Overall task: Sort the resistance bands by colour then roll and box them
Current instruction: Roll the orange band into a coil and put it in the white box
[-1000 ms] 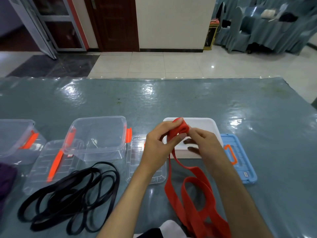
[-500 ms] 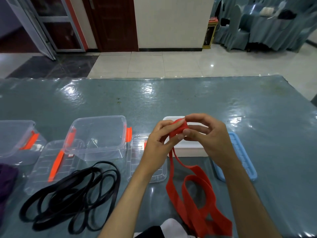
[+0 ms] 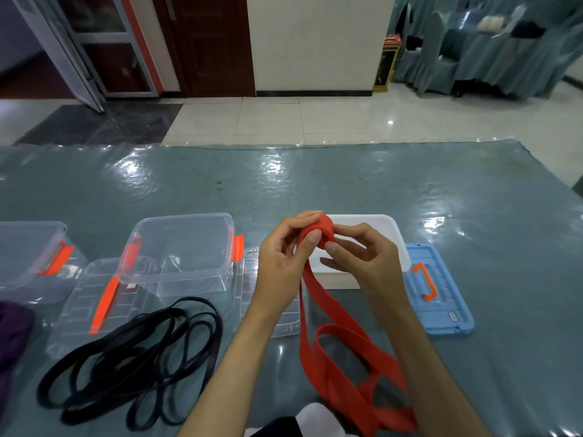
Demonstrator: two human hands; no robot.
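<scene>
A red resistance band (image 3: pixel 342 367) hangs from my hands in loose loops down to the table's near edge. Its upper end is wound into a small roll above the white box (image 3: pixel 389 228). My left hand (image 3: pixel 284 257) pinches that roll with thumb and fingers. My right hand (image 3: pixel 362 257) holds the roll from the right side, fingers curled. Several black bands (image 3: pixel 132 367) lie in a loose heap at the near left. A clear box (image 3: pixel 179 247) with orange clips stands open left of my hands.
Another clear box (image 3: pixel 28 257) stands at far left, with clear lids (image 3: pixel 104 298) lying in front. A blue lid (image 3: pixel 438 291) with an orange handle lies right of the white box. Something purple (image 3: pixel 12 329) shows at the left edge. The table's far half is bare.
My right hand has shifted around the roll, from over the top to its right side. The roll has grown a little and the hanging loops have shortened.
</scene>
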